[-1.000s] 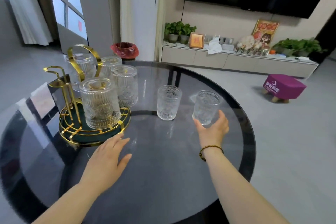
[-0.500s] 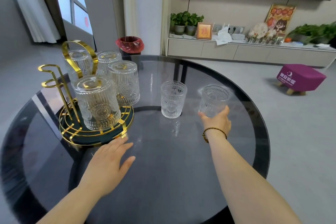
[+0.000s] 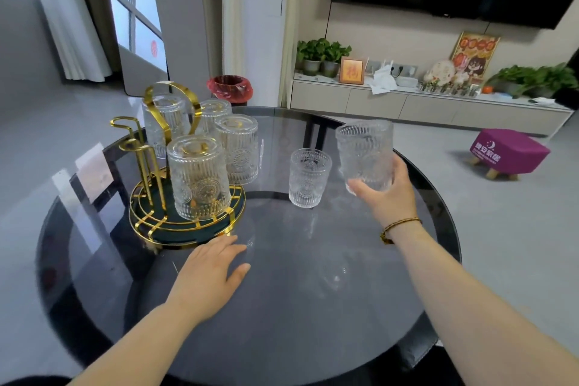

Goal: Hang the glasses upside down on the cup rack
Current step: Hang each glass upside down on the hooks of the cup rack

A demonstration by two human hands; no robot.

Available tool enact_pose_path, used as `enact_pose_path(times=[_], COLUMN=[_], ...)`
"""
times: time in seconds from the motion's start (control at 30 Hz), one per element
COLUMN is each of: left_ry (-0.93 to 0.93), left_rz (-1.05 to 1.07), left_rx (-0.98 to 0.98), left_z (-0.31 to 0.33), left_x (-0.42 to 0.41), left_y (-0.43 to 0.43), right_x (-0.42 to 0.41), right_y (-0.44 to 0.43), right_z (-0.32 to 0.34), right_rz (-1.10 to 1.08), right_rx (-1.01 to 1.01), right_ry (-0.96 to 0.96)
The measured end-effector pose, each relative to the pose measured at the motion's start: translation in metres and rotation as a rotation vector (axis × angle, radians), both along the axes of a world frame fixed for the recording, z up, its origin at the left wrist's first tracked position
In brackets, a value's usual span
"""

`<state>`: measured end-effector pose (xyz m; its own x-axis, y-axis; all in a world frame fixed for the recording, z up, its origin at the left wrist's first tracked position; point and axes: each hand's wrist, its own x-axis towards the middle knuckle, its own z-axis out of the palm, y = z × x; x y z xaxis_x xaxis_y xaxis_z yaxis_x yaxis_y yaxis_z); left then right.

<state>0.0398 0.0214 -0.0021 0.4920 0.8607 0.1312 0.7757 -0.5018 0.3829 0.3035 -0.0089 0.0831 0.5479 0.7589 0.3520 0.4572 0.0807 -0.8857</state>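
Note:
A gold cup rack point(image 3: 147, 163) with a round green base stands at the left of the glass table. Several embossed glasses hang upside down on it; the nearest glass point(image 3: 199, 177) faces me. Two bare gold hooks point(image 3: 125, 131) show at the rack's left. My right hand point(image 3: 387, 194) grips a clear embossed glass point(image 3: 365, 153), upright and raised above the table. Another upright glass point(image 3: 309, 177) stands on the table between the rack and the held one. My left hand point(image 3: 208, 276) lies flat on the table, fingers spread, just in front of the rack's base.
The round dark glass table point(image 3: 282, 307) fills the near view, its rim curving close to my right arm. Beyond it are a red-lined bin point(image 3: 230, 88), a low cabinet with plants point(image 3: 407, 103) and a purple stool point(image 3: 509, 152) on the floor.
My right hand closed on the right glass and lifted it off the table. My left hand stayed flat in front of the rack.

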Motion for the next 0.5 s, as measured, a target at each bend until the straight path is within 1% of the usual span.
enact_pose_path(times=[0.13,0.2,0.27,0.33,0.4,0.5], left_ry=[-0.118,-0.178,-0.247,-0.302,-0.285,-0.174], left_rz=[-0.011,-0.013,0.04,0.136,0.231,0.282], left_rx=[0.008,0.042,0.095,0.137,0.121,0.048], left_z=[0.003,0.006,0.012,0.013,0.013,0.008], left_x=[-0.007,-0.019,-0.04,-0.063,-0.086,-0.113], left_y=[-0.01,-0.014,-0.012,-0.005,0.003,0.016], right_x=[-0.022,-0.039,-0.06,-0.081,-0.103,-0.133], right_y=[-0.012,-0.012,-0.006,0.004,0.015,0.032], right_z=[0.061,0.084,0.103,0.118,0.128,0.136], right_rz=[0.212,0.263,0.31,0.375,0.413,0.456], right_rx=[-0.017,-0.046,-0.056,-0.073,-0.098,-0.113], right_ry=[-0.23,-0.309,-0.355,-0.406,-0.49,-0.578])
